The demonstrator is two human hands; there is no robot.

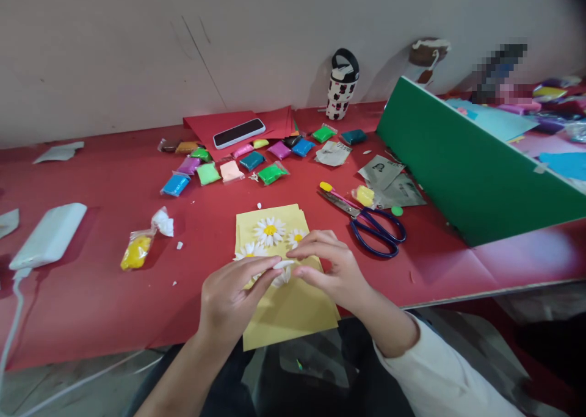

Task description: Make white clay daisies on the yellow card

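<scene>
Between the thumb and fingers of my left hand [238, 286] is a small white clay petal [286, 264], its tip pointing right. My right hand [332, 267] is just beside that tip, thumb and fingers apart, with nothing seen in them. Under both hands lies a stack of yellow paper [288, 319]. On it are white daisies with yellow centres: a full daisy [270, 230] at the top, another daisy [297, 238] partly behind my right hand, and a third daisy [249, 252] partly behind my left. More white petals [281, 278] show below the held one.
Blue-handled scissors [366, 215] lie right of the paper, near a green board [471, 160] standing on edge. Several clay packets [272, 173] and a phone [239, 133] are behind. A yellow clay packet [137, 250] and a white power bank [48, 237] lie left. A tumbler [341, 90] stands by the wall.
</scene>
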